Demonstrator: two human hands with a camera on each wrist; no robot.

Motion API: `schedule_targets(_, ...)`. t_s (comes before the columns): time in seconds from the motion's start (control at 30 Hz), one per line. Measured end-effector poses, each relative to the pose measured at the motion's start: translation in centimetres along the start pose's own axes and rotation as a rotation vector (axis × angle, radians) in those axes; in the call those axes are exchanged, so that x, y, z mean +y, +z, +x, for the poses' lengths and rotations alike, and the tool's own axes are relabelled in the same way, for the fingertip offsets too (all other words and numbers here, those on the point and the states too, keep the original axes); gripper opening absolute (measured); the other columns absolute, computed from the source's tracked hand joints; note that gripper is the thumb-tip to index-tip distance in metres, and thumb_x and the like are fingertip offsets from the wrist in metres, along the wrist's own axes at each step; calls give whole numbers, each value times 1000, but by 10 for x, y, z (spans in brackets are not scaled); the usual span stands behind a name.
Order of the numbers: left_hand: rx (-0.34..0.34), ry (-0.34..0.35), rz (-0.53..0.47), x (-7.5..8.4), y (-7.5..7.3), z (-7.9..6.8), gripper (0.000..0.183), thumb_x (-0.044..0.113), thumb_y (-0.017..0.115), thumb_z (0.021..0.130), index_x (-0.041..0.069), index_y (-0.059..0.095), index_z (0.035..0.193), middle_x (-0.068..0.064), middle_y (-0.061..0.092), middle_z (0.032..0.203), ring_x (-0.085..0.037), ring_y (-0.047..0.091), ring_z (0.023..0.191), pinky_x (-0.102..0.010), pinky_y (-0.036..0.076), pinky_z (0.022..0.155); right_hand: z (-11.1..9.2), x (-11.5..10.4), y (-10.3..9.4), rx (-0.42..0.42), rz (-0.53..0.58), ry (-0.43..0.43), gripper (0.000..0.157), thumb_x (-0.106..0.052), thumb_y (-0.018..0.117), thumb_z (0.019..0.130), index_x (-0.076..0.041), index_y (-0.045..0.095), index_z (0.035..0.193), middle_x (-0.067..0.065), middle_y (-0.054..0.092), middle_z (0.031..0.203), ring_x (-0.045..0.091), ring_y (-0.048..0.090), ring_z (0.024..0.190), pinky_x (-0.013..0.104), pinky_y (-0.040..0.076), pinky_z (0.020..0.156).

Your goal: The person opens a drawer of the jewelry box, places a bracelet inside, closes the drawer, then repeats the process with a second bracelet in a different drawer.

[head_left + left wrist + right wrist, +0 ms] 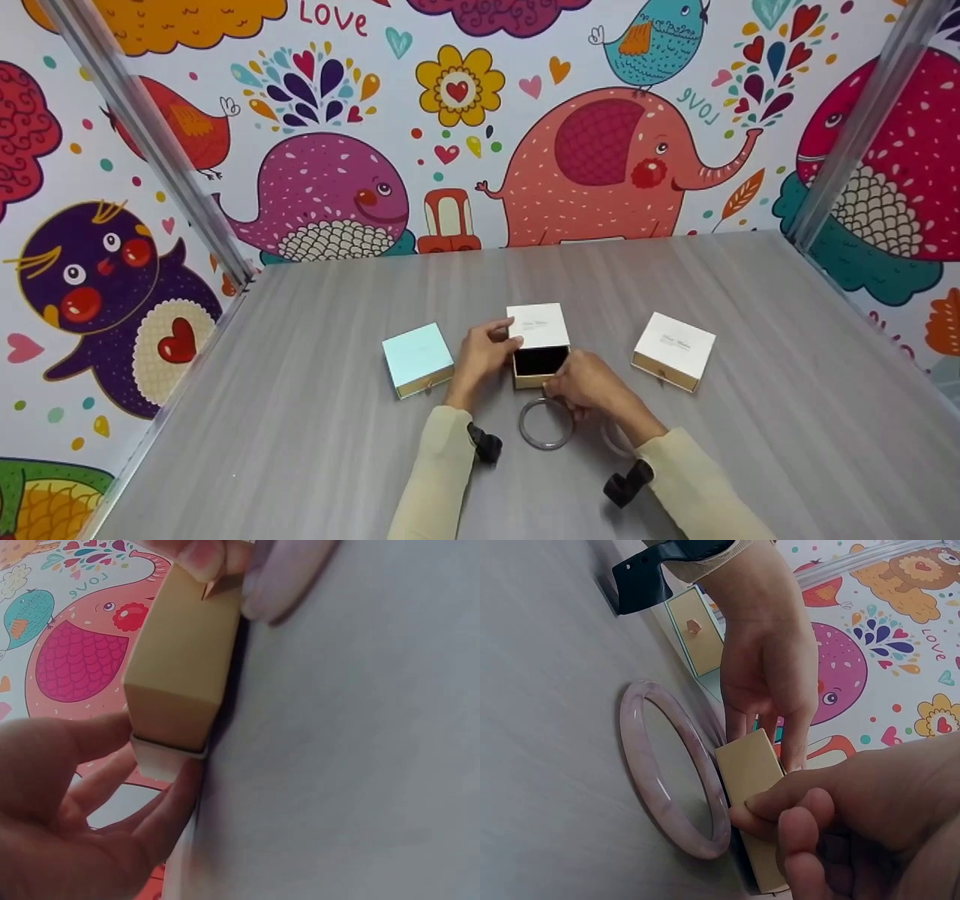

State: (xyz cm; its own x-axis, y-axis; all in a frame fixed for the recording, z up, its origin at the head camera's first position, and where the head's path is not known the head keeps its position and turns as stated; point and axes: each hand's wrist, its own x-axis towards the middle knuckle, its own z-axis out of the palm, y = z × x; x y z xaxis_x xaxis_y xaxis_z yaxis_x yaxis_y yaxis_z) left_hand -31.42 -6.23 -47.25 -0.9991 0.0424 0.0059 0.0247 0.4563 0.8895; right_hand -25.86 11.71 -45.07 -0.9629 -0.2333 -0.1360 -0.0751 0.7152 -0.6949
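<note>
A white drawer-style gift box [538, 322] stands mid-table, its gold drawer [528, 382] pulled partway out and showing a black inside. My left hand [480, 358] holds the box's white outer sleeve between thumb and fingers from the left. At the drawer's front, my right hand [596, 382] pinches the small pull tab [211, 589], which its fingers mostly cover. A pale, glassy lilac bangle [632, 742] lies flat on the table just before the drawer, close by the right fingertips. Under the right wrist, a second bangle [613, 441] shows only in part.
To the left sits a closed pale-blue box [418, 352] with a gold front. Another closed white box [675, 346] stands at the right. The grey table [315, 435] meets walls with cartoon animals at its back and sides.
</note>
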Motion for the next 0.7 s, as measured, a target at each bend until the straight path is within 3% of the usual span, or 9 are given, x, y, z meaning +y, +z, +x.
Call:
schedule_targets(0.33, 5, 11, 4, 0, 0, -1, 41, 17, 73, 91, 10, 67, 130, -19, 71, 124, -32, 64, 121, -45, 49, 105, -3, -4, 1, 52, -99, -18, 32, -7, 68, 82, -3, 67, 51, -8, 45, 33, 2, 43, 27, 16, 30, 31)
schedule_targets(0.7, 5, 5, 25, -2, 0, 2, 41, 18, 74, 91, 12, 68, 130, -18, 71, 123, -30, 66, 117, -45, 51, 102, -6, -9, -2, 20, -116, 26, 30, -4, 68, 83, -6, 65, 52, -6, 45, 36, 3, 44, 28, 18, 37, 32)
